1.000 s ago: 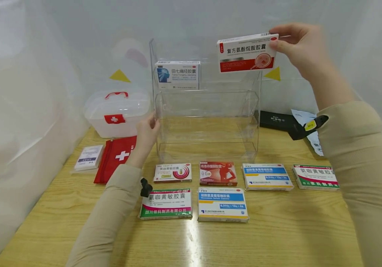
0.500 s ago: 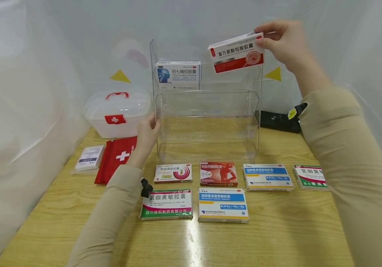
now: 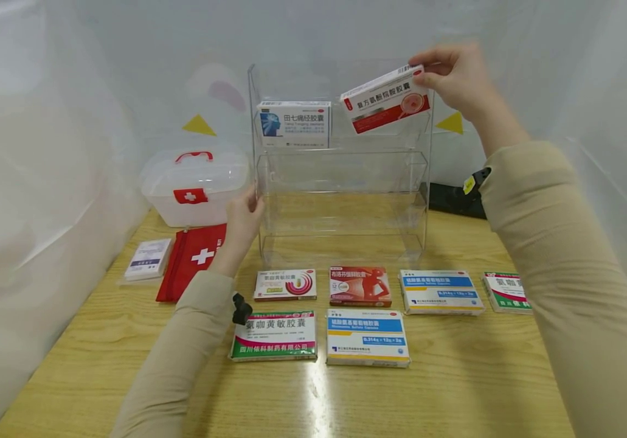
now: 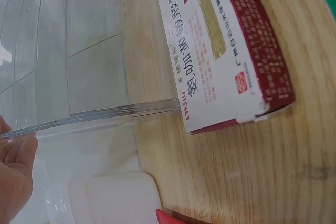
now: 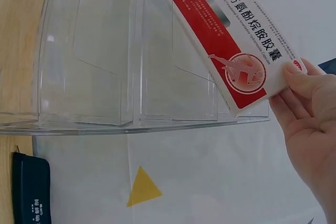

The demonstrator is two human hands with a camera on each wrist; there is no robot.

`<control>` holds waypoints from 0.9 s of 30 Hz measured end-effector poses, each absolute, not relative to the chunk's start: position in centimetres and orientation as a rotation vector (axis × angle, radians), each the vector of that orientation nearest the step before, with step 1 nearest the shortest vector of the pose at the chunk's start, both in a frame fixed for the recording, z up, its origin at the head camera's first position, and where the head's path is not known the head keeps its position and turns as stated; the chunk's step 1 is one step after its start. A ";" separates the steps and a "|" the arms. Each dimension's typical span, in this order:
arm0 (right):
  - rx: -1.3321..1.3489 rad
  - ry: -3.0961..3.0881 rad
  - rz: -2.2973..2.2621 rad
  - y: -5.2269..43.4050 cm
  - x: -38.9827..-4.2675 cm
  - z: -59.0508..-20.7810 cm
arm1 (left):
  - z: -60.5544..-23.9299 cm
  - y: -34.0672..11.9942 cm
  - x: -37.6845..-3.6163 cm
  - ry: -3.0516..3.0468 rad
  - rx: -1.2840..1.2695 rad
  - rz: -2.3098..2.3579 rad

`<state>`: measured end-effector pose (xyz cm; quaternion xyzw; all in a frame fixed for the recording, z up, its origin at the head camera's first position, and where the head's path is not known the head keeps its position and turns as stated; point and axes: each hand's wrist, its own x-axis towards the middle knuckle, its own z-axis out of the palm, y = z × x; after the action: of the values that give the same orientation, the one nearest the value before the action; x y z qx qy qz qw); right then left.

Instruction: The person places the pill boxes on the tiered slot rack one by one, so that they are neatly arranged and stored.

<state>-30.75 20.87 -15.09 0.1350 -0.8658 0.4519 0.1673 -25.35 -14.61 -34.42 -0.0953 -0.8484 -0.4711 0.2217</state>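
My right hand [image 3: 458, 79] pinches a red-and-white medicine box [image 3: 387, 100] by its right end, thumb in front. The box is tilted, left end lower, at the right half of the top tier of a clear acrylic display rack [image 3: 340, 173]. A white-and-blue medicine box [image 3: 294, 125] stands in that tier's left half. My left hand [image 3: 244, 222] holds the rack's left side edge; in the left wrist view thumb and fingers of that hand [image 4: 16, 177] pinch the clear panel. In the right wrist view the red-and-white box [image 5: 236, 45] overlaps the upper tier.
Several medicine boxes lie in two rows before the rack, among them a red box [image 3: 359, 286] and a green-and-white box [image 3: 273, 336]. At left are a clear first-aid case [image 3: 198, 176], a red pouch [image 3: 190, 261] and a small white box [image 3: 149, 258]. Behind right lies a black pouch [image 3: 447, 201].
My right hand has moved left and then slightly down with the red-and-white box, which has tilted left end down over the top tier. The left hand has stayed on the rack's edge.
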 end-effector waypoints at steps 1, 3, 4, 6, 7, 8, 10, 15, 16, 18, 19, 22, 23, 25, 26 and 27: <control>0.380 -2.462 1.296 20.9 -30.8 -15.1 | -34.4 -14.6 -25.3 -2.345 -0.261 -1.304; 0.372 -2.462 1.298 20.8 -30.9 -15.2 | -34.4 -14.6 -25.4 -2.348 -0.256 -1.299; 0.364 -2.463 1.298 20.8 -30.9 -15.2 | -34.4 -14.6 -25.4 -2.348 -0.255 -1.294; 0.348 -2.472 1.288 20.7 -31.0 -15.3 | -34.4 -14.5 -25.4 -2.343 -0.254 -1.289; 0.343 -2.476 1.278 20.6 -31.0 -15.3 | -34.4 -14.5 -25.5 -2.339 -0.255 -1.287; 0.342 -2.478 1.270 20.5 -31.0 -15.4 | -34.4 -14.5 -25.5 -2.335 -0.258 -1.284; 0.345 -2.480 1.262 20.4 -31.1 -15.5 | -34.4 -14.5 -25.5 -2.332 -0.262 -1.284; 0.380 -2.468 1.257 20.2 -31.2 -15.8 | -34.6 -14.4 -25.5 -2.356 -0.252 -1.291; 0.389 -2.470 1.249 20.2 -31.3 -15.8 | -34.6 -14.4 -25.5 -2.359 -0.250 -1.291; 0.395 -2.475 1.251 20.2 -31.3 -15.8 | -34.6 -14.3 -25.6 -2.361 -0.249 -1.293; 0.397 -2.478 1.240 20.1 -31.3 -15.8 | -34.6 -14.3 -25.5 -2.361 -0.247 -1.296; 0.395 -2.482 1.247 20.1 -31.4 -15.8 | -34.5 -14.2 -25.4 -2.357 -0.253 -1.301; 0.389 -2.484 1.251 20.1 -31.4 -15.8 | -34.5 -14.2 -25.4 -2.357 -0.254 -1.303; 0.385 -2.488 1.252 20.1 -31.4 -15.7 | -34.3 -14.1 -25.3 -2.360 -0.250 -1.313; 0.382 -2.491 1.257 20.1 -31.4 -15.6 | -34.3 -14.1 -25.3 -2.364 -0.249 -1.315; 0.377 -2.493 1.256 20.1 -31.5 -15.6 | -34.3 -14.1 -25.3 -2.367 -0.244 -1.316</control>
<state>-31.46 20.10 -15.62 0.1321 -0.8734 0.4400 0.1616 -25.27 -14.11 -34.25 -0.0877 -0.8511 -0.4732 0.2098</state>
